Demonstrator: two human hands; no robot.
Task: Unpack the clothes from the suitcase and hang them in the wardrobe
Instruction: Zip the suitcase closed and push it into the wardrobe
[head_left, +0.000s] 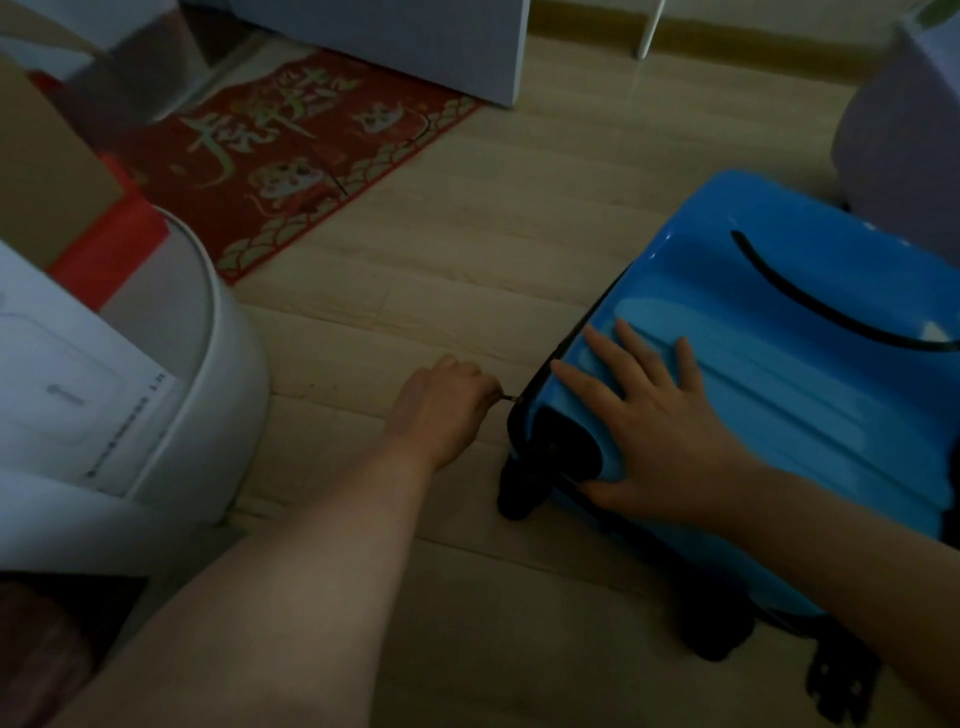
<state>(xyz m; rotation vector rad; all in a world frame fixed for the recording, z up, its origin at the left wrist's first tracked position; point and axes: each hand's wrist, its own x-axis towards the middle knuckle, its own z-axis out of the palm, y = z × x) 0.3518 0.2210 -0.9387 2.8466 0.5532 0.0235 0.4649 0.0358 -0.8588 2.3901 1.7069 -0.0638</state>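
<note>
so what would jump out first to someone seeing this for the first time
The bright blue suitcase lying closed on the wooden floor at right grabs the eye first, with the right hand pressed flat on its shell. Just left of its corner, the left hand pinches the zipper pull at the black seam. Farther back on the left lies a red doormat with gold characters.

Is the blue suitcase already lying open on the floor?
No, the suitcase is closed; the right hand presses its shell while the left hand pulls the zipper pull.
</note>
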